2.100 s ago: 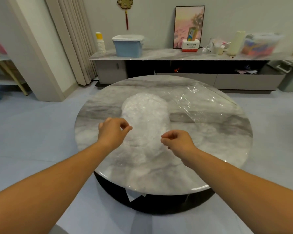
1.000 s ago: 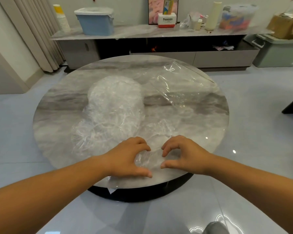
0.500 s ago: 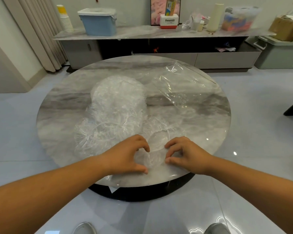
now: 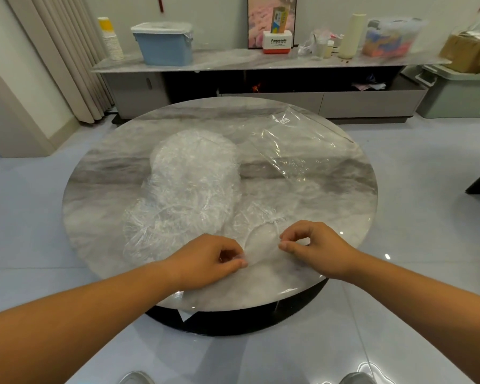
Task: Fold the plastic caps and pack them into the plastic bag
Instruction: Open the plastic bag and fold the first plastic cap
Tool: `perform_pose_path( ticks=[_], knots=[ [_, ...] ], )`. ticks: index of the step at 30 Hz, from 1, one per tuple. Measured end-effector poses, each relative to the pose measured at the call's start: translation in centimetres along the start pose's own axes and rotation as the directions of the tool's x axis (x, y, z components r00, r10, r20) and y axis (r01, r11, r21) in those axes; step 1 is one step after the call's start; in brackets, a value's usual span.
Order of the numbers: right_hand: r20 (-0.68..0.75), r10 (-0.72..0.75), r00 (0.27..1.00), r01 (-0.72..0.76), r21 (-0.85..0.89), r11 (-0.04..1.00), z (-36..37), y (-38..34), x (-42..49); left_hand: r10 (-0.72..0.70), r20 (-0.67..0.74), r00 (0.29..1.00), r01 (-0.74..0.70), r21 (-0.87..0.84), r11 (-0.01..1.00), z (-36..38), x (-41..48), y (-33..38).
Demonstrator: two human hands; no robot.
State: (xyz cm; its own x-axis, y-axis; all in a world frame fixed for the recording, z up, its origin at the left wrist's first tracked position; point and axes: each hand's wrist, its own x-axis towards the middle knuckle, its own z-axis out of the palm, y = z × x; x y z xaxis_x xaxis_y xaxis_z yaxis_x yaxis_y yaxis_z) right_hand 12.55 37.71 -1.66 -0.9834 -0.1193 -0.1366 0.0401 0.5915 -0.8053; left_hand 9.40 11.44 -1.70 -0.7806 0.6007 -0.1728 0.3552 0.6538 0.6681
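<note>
One clear cap [image 4: 261, 246] is spread flat at the near edge of the table [image 4: 100, 195]. It is pinched at its left rim by the left hand [image 4: 211, 263] and at its right rim by the right hand [image 4: 315, 245]. The fingers of both hands are curled onto the film, and nothing else is held. For a clean fold, the gathered rim should be drawn taut, the two pinched edges brought together evenly, and trapped air pressed out. Just beyond, the heap of unfolded caps [image 4: 191, 184] is set against this one. Farther right, the plastic bag [image 4: 302, 153] is laid flat, apparently empty.
</note>
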Motion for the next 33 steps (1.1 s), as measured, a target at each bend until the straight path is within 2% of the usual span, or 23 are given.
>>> perform_pose_path(
  ticks=[6, 10, 12, 14, 16, 19, 21, 23, 28, 31, 33],
  knots=[
    [-0.026, 0.130, 0.991, -0.128, 0.047, 0.991, -0.2, 0.4, 1.4, -0.151, -0.003, 0.989, 0.148, -0.162, 0.976, 0.1, 2.1, 0.3],
    [-0.029, 0.178, 0.984, -0.180, -0.149, 0.972, 0.1, 0.6, 2.3, -0.283, -0.001, 0.959, 0.278, -0.174, 0.945, 0.4, 3.6, 0.2],
    [-0.082, 0.167, 0.983, -0.182, -0.225, 0.957, 0.3, 0.1, 2.5, -0.329, -0.011, 0.944, 0.323, -0.161, 0.933, 0.5, 4.2, 0.2],
    [-0.156, 0.086, 0.984, -0.135, -0.333, 0.933, 0.7, -0.2, 2.7, -0.366, 0.004, 0.931, 0.363, -0.146, 0.920, 0.5, 4.6, 0.2],
    [-0.207, -0.076, 0.975, -0.024, -0.440, 0.898, 1.3, -0.3, 2.8, -0.385, 0.023, 0.923, 0.384, -0.118, 0.916, 0.5, 5.0, 0.2],
    [-0.138, -0.262, 0.955, 0.156, -0.517, 0.842, 2.0, -0.6, 3.0, -0.393, 0.013, 0.920, 0.392, -0.078, 0.916, 0.4, 5.3, 0.2],
    [-0.043, -0.243, 0.969, 0.181, -0.542, 0.821, 2.3, -0.5, 3.2, -0.387, -0.030, 0.921, 0.387, -0.019, 0.922, 0.4, 5.4, 0.1],
    [0.040, -0.164, 0.986, 0.158, -0.564, 0.811, 2.4, -0.4, 3.4, -0.376, -0.092, 0.922, 0.382, 0.057, 0.922, 0.2, 5.4, 0.0],
    [0.102, -0.075, 0.992, 0.115, -0.488, 0.865, 1.4, -1.0, 3.7, -0.327, -0.211, 0.921, 0.358, 0.133, 0.924, -0.1, 5.3, -0.3],
    [-0.040, -0.089, 0.995, 0.070, -0.341, 0.937, 0.5, -1.9, 5.1, -0.334, -0.201, 0.921, 0.361, 0.120, 0.925, 0.0, 5.4, -0.3],
    [-0.156, -0.091, 0.984, 0.039, -0.305, 0.952, 0.2, -2.2, 6.8, -0.340, -0.195, 0.920, 0.365, 0.110, 0.925, 0.1, 5.6, -0.3]
  ],
)
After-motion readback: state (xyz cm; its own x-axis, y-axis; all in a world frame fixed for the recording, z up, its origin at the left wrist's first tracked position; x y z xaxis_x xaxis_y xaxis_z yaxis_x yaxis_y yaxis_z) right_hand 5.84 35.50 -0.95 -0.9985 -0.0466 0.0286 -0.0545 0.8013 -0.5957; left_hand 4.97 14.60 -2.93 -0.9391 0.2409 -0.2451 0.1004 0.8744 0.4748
